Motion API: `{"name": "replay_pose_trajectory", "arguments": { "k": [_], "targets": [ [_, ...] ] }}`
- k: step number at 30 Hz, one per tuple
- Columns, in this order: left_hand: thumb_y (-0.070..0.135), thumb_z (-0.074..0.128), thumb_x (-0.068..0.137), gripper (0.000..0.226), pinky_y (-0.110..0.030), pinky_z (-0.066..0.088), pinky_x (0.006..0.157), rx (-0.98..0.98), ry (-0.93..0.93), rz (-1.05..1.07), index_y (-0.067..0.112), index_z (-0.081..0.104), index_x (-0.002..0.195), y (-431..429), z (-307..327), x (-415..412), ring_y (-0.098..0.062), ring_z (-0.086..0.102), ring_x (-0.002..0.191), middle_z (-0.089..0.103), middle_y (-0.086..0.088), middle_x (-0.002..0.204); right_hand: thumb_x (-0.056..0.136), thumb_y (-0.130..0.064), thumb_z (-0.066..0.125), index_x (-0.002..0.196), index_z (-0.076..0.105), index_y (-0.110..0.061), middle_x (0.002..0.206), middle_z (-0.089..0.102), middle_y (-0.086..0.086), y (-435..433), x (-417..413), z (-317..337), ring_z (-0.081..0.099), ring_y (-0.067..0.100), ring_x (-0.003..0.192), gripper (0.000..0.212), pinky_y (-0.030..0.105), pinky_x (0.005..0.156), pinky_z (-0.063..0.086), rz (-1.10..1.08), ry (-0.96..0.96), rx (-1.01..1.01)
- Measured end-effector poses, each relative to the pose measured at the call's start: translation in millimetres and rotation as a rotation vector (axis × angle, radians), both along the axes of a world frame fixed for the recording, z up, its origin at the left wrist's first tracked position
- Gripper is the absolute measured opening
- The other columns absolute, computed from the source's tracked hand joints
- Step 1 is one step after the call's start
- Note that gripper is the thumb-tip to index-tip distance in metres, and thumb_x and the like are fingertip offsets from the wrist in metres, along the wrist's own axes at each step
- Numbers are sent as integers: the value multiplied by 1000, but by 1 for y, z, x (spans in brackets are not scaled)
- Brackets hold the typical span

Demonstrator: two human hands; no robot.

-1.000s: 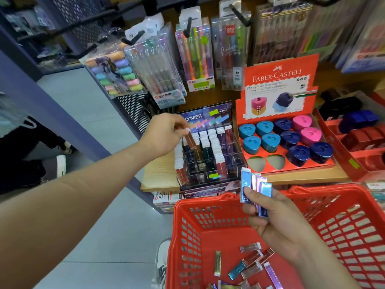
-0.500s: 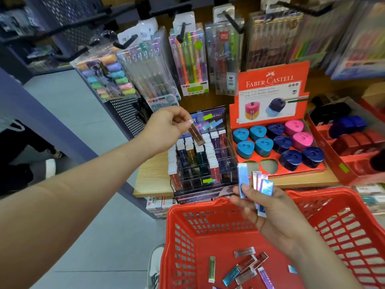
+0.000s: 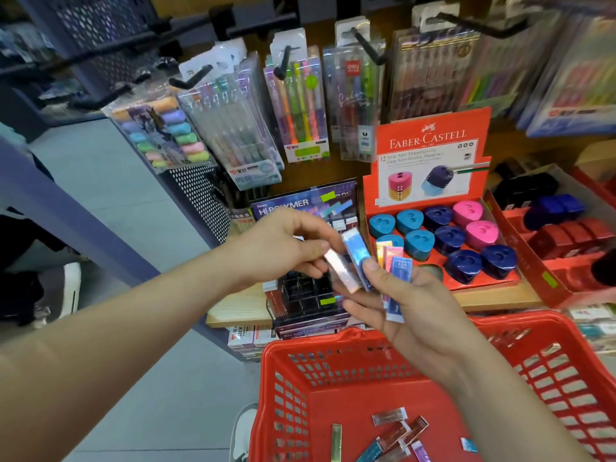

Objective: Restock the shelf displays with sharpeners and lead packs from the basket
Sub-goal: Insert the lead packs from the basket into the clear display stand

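Above the red basket (image 3: 333, 349), your right hand (image 3: 420, 311) grips a fan of lead packs (image 3: 399, 269); your left hand (image 3: 280, 251) pinches a pale pack (image 3: 340, 271) at the fan's left edge. Loose packs (image 3: 395, 430) lie on the basket floor.

The basket (image 3: 333, 371) is glossy red plastic mesh. The lead packs (image 3: 393, 266) look shiny, smooth plastic. The shelf (image 3: 240, 310) is matt pale wood. The sharpeners (image 3: 448, 240) are glossy plastic in red cardboard.

Left hand (image 3: 283, 248) seems to pinch a pale lead pack (image 3: 340, 270) beside the fanned lead packs (image 3: 360, 258) gripped by the right hand (image 3: 416, 305); the red basket (image 3: 333, 345) sits below both.
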State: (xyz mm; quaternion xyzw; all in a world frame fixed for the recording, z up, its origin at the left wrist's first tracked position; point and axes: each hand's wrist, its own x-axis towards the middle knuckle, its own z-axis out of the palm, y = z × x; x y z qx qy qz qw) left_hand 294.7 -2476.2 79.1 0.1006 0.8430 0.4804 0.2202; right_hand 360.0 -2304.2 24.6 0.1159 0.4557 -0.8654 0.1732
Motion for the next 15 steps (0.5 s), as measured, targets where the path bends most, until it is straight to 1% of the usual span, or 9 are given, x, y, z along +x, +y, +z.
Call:
{"name": "replay_pose_trajectory", "arguments": {
  "k": [1,3,5,6,7,8,10,12,15],
  "targets": [
    [-2,52,94,23,-22,58,68,54,-50,6,10,71,88,3,-1,3,-13,66,70,67,-8,79,80,-20,64,112,63,0,104,74,15,-2,-1,3,73,28,93,38,25,62,58,16,14,5],
    [-2,49,94,22,-25,59,68,163,-165,48,5,70,92,5,3,4,-19,68,72,69,-16,85,77,-20,66,108,62,-2,95,75,12,-5,-2,6,74,24,82,36,21,57,55,0,34,42],
    [8,48,95,21,-33,59,73,217,-252,120,4,69,93,3,7,2,-28,69,77,71,-17,90,78,-18,67,97,64,-5,85,74,10,-6,-3,6,73,18,71,23,18,53,53,-44,52,105],
    [18,50,96,23,-34,58,73,185,-244,124,5,69,93,2,9,1,-27,69,79,71,-14,92,81,-15,67,91,65,-7,81,74,9,-6,-4,4,71,15,67,13,18,50,51,-56,62,141],
    [26,53,96,26,-32,58,71,108,-191,93,6,69,93,1,9,0,-23,68,79,70,-12,90,84,-12,67,85,65,-10,77,73,8,-8,-4,4,69,14,63,3,18,48,49,-63,74,174],
    [28,58,93,26,-27,56,68,26,-116,47,6,71,92,1,9,-1,-18,65,75,68,-10,85,86,-11,66,82,64,-12,75,72,6,-9,-4,3,67,13,61,5,19,45,46,-68,94,211],
    [19,65,89,16,-21,54,63,-33,6,14,5,72,89,1,12,-2,-12,59,68,64,-7,74,90,-17,63,82,65,-15,72,70,2,-10,-2,2,62,11,57,9,19,41,39,-72,116,259],
    [14,68,84,11,-21,56,62,-19,80,106,5,73,88,-3,17,-9,-13,62,63,65,-8,68,94,-21,58,85,68,-12,72,70,1,-7,0,1,58,9,54,16,18,39,34,-86,95,250],
    [20,76,77,10,-25,58,61,-165,289,245,11,74,80,-21,23,-25,-16,66,57,70,-4,63,96,-4,53,97,68,-4,83,70,7,5,2,-4,56,8,54,15,16,38,33,-124,18,182]
  ]
}}
